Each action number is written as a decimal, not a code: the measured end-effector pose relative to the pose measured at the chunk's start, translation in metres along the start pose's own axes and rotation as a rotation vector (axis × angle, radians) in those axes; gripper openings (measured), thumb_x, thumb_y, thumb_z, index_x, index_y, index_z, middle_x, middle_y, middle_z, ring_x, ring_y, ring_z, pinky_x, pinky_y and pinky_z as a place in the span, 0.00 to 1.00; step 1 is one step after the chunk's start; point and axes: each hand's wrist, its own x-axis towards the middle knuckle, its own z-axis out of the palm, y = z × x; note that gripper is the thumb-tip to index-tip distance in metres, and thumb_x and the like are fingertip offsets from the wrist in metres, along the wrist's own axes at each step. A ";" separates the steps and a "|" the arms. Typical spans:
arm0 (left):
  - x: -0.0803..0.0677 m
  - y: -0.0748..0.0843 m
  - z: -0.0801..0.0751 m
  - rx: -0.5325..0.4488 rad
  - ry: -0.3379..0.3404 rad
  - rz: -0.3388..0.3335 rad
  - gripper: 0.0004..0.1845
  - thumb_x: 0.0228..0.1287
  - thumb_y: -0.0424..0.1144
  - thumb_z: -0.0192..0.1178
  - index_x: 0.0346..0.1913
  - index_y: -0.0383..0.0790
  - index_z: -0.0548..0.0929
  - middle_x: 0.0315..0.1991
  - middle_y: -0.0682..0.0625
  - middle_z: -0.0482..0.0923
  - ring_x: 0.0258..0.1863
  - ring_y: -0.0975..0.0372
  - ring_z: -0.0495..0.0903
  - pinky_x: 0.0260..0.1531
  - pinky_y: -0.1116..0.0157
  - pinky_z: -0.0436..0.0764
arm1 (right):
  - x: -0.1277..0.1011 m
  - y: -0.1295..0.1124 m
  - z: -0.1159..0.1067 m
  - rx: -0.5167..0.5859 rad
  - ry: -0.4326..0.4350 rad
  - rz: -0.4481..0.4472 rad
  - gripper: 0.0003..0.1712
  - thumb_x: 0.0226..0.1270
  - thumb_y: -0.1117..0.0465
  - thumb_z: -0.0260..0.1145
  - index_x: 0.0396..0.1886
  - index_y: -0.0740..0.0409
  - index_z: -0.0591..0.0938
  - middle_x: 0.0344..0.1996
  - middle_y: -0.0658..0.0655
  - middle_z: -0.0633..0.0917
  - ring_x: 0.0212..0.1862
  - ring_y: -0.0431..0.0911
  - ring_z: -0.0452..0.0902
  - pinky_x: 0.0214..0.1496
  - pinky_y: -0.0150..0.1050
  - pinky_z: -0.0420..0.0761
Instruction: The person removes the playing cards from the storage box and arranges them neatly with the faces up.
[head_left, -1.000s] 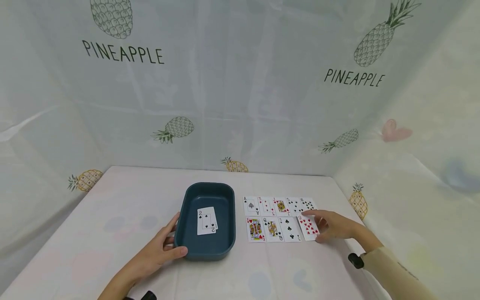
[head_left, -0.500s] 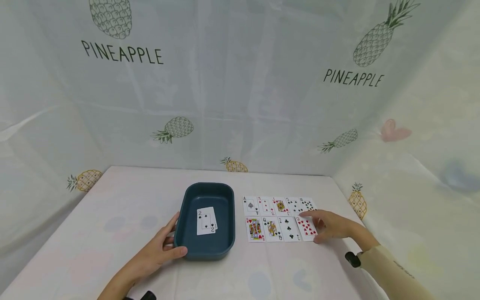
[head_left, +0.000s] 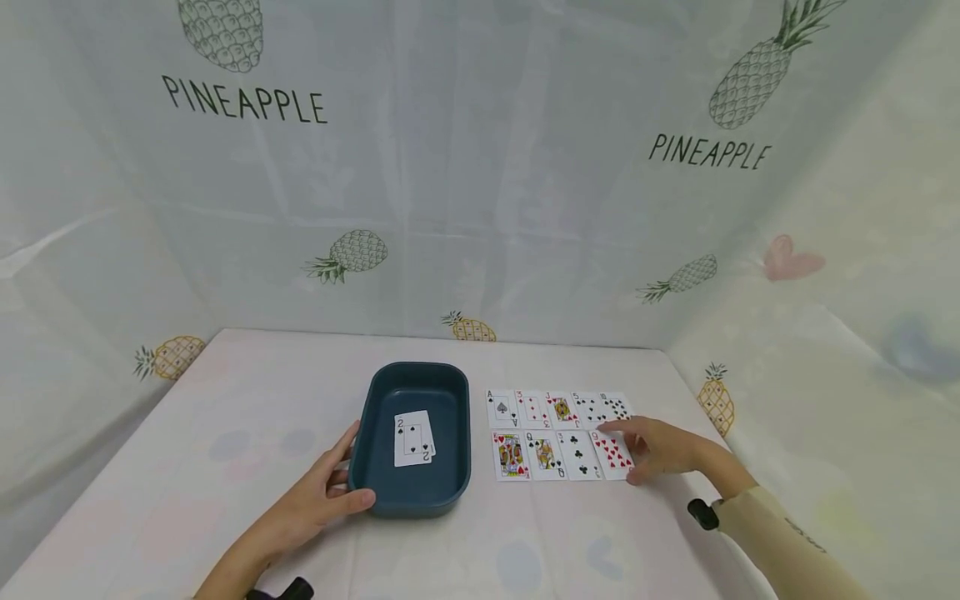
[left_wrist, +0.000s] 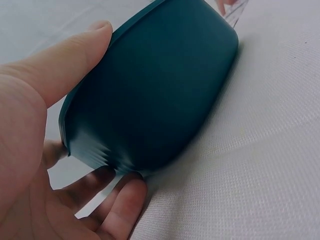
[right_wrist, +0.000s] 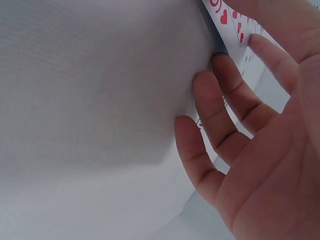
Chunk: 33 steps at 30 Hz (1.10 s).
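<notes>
My left hand (head_left: 311, 500) grips the near left corner of a dark teal tray (head_left: 420, 493). The thumb lies along the rim, and the fingers bend against the side wall (left_wrist: 150, 90) in the left wrist view. Inside the tray lies a two of spades (head_left: 409, 439) over another card, mostly covered. My right hand (head_left: 663, 448) pinches a nine of hearts (head_left: 613, 456) by its right edge, index fingertip at the top and thumb lower down. In the right wrist view the card's edge (right_wrist: 232, 25) stands slightly raised above the cloth; its other fingers are loosely bent.
Right of the tray, face-up cards lie in two rows. The back row includes an ace of spades (head_left: 502, 409) and a jack of hearts (head_left: 561, 410). In front are a king of hearts (head_left: 512, 456), a queen (head_left: 545, 456) and a clubs card (head_left: 579, 455). Pineapple-print cloth (head_left: 480, 167) hangs behind.
My right hand has slid slightly left with the nine of hearts, which now lies closer against the clubs card. The left hand and tray have held still.
</notes>
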 end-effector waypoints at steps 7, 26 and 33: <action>0.000 0.001 0.000 -0.010 -0.007 0.001 0.55 0.71 0.46 0.72 0.88 0.59 0.44 0.81 0.36 0.52 0.65 0.52 0.77 0.54 0.66 0.81 | 0.000 -0.001 0.000 -0.001 -0.003 0.003 0.48 0.55 0.59 0.85 0.76 0.54 0.76 0.43 0.53 0.77 0.47 0.50 0.71 0.45 0.36 0.72; 0.001 0.001 0.000 -0.018 -0.018 0.025 0.55 0.71 0.44 0.71 0.88 0.57 0.42 0.82 0.35 0.50 0.65 0.51 0.78 0.52 0.68 0.82 | 0.000 -0.002 0.002 0.000 0.009 -0.013 0.48 0.53 0.60 0.85 0.75 0.53 0.76 0.42 0.53 0.77 0.46 0.49 0.71 0.45 0.36 0.71; 0.001 0.001 -0.001 -0.024 -0.016 0.019 0.55 0.71 0.44 0.71 0.88 0.59 0.43 0.82 0.36 0.51 0.65 0.51 0.77 0.53 0.67 0.82 | 0.000 -0.002 0.002 -0.011 0.010 0.007 0.47 0.54 0.57 0.85 0.75 0.51 0.76 0.43 0.53 0.77 0.47 0.50 0.70 0.46 0.37 0.72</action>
